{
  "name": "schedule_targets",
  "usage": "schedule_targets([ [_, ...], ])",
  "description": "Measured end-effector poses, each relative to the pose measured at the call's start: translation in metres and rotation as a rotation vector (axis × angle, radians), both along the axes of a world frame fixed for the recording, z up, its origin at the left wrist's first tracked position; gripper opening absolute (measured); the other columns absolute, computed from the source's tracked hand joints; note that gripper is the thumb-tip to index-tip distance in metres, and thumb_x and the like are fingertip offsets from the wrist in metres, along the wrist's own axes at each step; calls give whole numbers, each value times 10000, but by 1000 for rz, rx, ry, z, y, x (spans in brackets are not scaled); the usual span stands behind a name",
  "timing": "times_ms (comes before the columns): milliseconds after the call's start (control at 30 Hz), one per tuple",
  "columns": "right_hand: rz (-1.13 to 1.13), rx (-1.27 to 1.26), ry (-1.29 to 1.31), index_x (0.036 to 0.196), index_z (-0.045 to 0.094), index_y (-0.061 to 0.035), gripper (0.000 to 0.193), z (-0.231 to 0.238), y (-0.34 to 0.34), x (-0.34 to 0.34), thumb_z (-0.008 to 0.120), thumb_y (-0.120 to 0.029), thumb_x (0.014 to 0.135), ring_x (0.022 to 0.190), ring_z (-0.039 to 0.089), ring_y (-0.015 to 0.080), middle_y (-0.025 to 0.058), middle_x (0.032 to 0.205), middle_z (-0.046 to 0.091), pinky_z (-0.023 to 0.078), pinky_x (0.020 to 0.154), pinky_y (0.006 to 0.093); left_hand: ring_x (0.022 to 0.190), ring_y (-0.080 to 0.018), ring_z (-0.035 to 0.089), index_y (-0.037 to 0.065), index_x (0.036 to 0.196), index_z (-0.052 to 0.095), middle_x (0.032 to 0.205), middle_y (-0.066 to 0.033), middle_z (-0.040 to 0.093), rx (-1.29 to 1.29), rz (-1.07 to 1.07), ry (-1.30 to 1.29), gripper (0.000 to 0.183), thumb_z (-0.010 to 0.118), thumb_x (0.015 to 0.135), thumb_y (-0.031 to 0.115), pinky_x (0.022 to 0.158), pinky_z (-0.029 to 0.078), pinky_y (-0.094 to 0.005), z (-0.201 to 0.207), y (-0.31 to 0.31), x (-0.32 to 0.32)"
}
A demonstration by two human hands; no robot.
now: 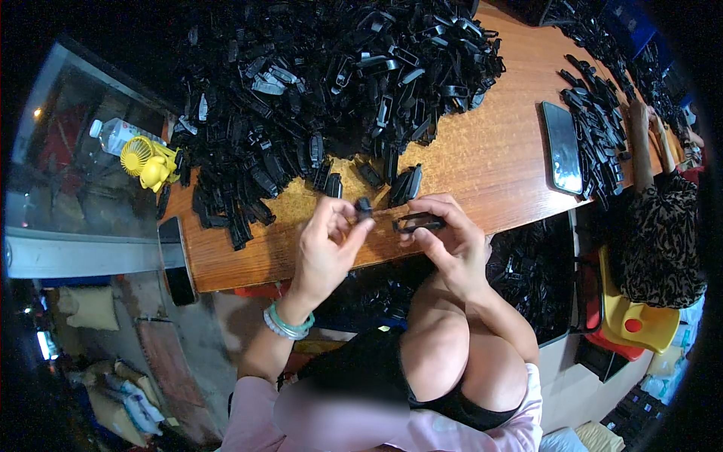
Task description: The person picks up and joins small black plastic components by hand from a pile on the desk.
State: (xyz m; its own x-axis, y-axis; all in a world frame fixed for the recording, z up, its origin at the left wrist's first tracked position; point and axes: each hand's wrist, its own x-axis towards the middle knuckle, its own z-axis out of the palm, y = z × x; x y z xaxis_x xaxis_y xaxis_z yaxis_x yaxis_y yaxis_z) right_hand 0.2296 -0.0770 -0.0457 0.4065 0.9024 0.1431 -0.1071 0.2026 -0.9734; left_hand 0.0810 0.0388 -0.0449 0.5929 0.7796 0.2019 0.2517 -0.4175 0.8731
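Between the thumb and fingers of my left hand (329,245) is a small dark plastic piece (364,206). My right hand (457,248) pinches a black elongated plastic frame (419,221), with an opening along its middle. Both hands are raised close together above the near edge of the wooden table (503,162), and the two pieces are apart. Just beyond my fingers lie a few loose black plastic parts (405,186). Farther back, a large heap of black plastic parts (331,90) covers much of the tabletop.
A phone (562,147) lies at the right, beside another pile of black parts (599,135). To the left are a yellow handheld fan (154,166), a plastic bottle (114,135) and a second phone (178,260). A co-worker (655,226) sits far right near a yellow chair (640,324).
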Motion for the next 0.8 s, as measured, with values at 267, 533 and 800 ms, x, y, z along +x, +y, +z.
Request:
schedule_targets([
  [267, 94, 46, -264, 1250, 491, 26, 363, 0, -3, -2, 504, 1, 889, 949, 583, 239, 156, 1035, 555, 485, 797, 303, 624, -92, 576, -61, 1105, 589, 841, -87, 629, -170, -205, -138, 303, 637, 806, -38, 544, 478, -216, 13, -22, -11],
  [533, 121, 128, -747, 1217, 464, 46, 484, -10, 0, -4, 556, 72, 742, 782, 524, 353, 175, 861, 508, 445, 682, 398, 589, -133, 563, -74, 995, 612, 768, -101, 600, 231, -257, -36, 229, 655, 821, 68, 518, 439, -243, 24, -12, -15],
  [800, 28, 163, -921, 1298, 455, 2, 605, -7, 1, -8, 586, 65, 711, 826, 544, 312, 153, 960, 537, 463, 730, 379, 641, -195, 591, -92, 1069, 585, 855, -163, 597, 47, -161, -113, 313, 674, 800, 41, 558, 487, -256, 16, -25, -2],
])
